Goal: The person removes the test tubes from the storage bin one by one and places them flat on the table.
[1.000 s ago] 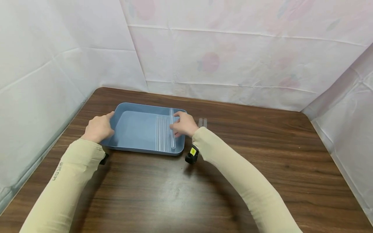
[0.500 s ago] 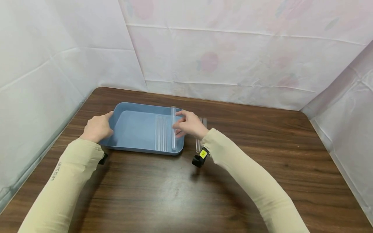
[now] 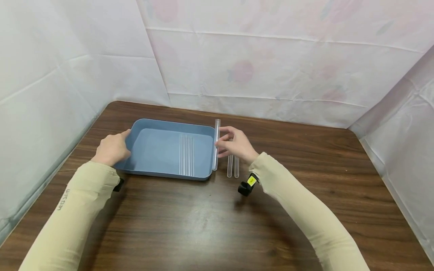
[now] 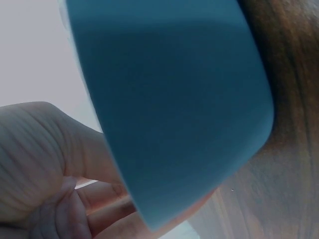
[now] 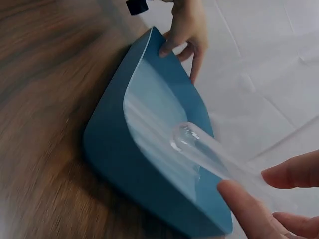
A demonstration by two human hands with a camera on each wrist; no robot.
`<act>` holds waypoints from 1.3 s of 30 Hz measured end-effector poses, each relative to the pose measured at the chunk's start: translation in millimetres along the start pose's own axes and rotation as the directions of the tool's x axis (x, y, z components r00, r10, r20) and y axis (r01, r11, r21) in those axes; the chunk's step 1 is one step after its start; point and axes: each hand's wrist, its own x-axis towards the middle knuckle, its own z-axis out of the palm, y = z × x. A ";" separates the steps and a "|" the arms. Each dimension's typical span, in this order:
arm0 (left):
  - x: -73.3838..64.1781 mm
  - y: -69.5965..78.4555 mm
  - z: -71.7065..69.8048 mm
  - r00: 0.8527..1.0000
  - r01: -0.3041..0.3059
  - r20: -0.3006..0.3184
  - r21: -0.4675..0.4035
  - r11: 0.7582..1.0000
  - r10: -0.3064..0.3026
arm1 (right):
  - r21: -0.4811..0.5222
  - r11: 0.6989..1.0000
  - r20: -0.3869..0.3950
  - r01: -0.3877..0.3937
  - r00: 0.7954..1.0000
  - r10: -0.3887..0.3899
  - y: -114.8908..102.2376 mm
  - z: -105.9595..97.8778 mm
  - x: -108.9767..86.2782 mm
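Note:
In the head view, a blue rectangular tray (image 3: 154, 150) lies on the table. My left hand (image 3: 112, 149) grips its left end, with the thumb inside the rim; the left wrist view shows the fingers behind the tray wall (image 4: 179, 99). My right hand (image 3: 239, 146) pinches a clear test tube (image 3: 217, 130) between thumb and fingertips at the tray's right rim. In the right wrist view the rounded end of this test tube (image 5: 199, 142) points over the tray. Several clear tubes (image 3: 186, 154) lie side by side inside the tray, right of its middle.
Two more clear tubes (image 3: 233, 167) lie on the wooden table (image 3: 190, 222) right of the tray, partly under my right hand. A black wrist device (image 3: 249, 185) hangs below my right wrist. White sheets (image 3: 271, 71) enclose the table at the back and sides.
My right hand has lifted the test tube from inside the tray and carried it right to the tray's right rim. The left hand keeps its hold on the tray.

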 end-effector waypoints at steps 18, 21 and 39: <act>-3.8 3.4 0.6 1.000 0.002 -0.012 -0.002 1.000 -0.002 | -0.016 1.000 -0.065 -0.023 0.998 0.022 28.0 -31.0 -10.5; -3.9 3.5 0.4 1.000 0.003 -0.011 -0.001 1.000 -0.003 | -0.002 0.999 -0.083 -0.032 0.996 0.031 33.5 -36.7 -12.0; -2.6 5.0 0.0 1.000 -0.005 -0.004 -0.013 1.000 0.005 | -0.056 0.996 -0.086 -0.073 0.994 0.068 56.5 -74.0 -25.4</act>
